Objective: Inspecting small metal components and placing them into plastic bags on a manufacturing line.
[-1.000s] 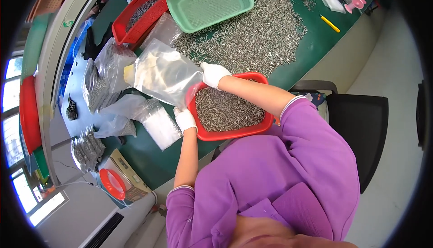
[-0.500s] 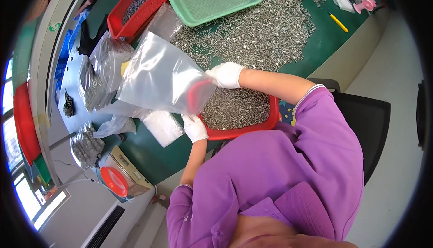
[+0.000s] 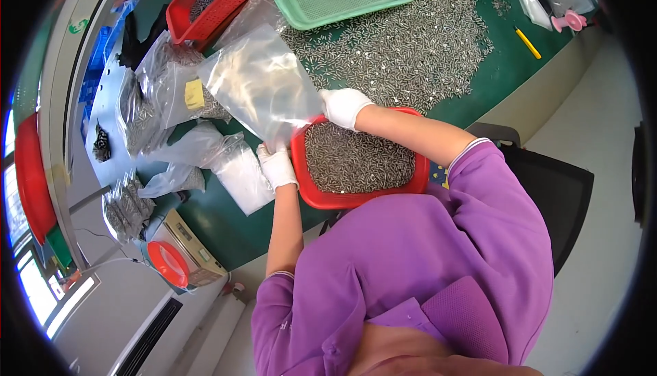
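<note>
A large clear plastic bag (image 3: 260, 78) is stretched between my two white-gloved hands, and nothing shows inside it. My left hand (image 3: 277, 167) pinches one corner of its near edge, beside the red basket. My right hand (image 3: 344, 108) grips the other corner, above the basket's far rim. The red plastic basket (image 3: 321, 199) stands at the table edge close to my body, filled with small grey metal pins (image 3: 359, 160). Beyond my right hand, a wide heap of the same sort of pins (image 3: 424, 47) is spread over the green table.
A green basket (image 3: 342, 23) and another red basket (image 3: 205, 27) stand at the back. Filled clear bags (image 3: 140, 126) lie on the left, near a stack of flat bags (image 3: 243, 181) and a scale (image 3: 185, 246). A yellow pen-like tool (image 3: 527, 43) lies at right.
The bag has moved away from over the red basket, toward the back, uncovering the basket's left side. My left hand has shifted left and away from my body, still holding the bag.
</note>
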### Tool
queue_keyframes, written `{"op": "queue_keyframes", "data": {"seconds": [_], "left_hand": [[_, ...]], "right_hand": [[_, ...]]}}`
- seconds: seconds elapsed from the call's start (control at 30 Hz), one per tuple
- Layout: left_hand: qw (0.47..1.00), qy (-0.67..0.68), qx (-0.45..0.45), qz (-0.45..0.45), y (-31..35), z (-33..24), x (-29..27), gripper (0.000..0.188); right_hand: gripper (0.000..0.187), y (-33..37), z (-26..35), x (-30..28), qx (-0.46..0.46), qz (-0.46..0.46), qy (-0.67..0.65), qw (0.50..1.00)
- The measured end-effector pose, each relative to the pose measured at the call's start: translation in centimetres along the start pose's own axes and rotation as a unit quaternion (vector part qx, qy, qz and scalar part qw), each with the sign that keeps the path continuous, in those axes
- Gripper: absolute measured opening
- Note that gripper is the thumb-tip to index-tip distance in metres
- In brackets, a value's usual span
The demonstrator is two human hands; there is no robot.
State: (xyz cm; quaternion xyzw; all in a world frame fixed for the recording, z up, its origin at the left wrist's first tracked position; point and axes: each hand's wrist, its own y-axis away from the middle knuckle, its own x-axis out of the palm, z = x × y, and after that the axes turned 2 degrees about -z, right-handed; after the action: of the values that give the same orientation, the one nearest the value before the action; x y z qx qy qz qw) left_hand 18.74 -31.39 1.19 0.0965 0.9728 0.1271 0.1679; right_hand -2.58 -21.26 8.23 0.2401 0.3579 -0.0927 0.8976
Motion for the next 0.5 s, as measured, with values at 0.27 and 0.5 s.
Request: {"op": "queue_keyframes", "data": {"seconds": [0.27, 0.5], "left_hand": [[0.997, -0.033, -0.067, 0.014, 1.4, -0.9, 0.4, 0.026], [0.986, -0.137, 0.025, 0.088, 5.8, -1.9, -0.8, 0.040]], "right_hand": [[0.028, 0.5, -0.3, -0.3, 0.033, -0.025, -0.040, 0.998], [0.026, 1.1, -2.8, -0.3, -0.104, -0.011, -0.004, 0.995]]}}
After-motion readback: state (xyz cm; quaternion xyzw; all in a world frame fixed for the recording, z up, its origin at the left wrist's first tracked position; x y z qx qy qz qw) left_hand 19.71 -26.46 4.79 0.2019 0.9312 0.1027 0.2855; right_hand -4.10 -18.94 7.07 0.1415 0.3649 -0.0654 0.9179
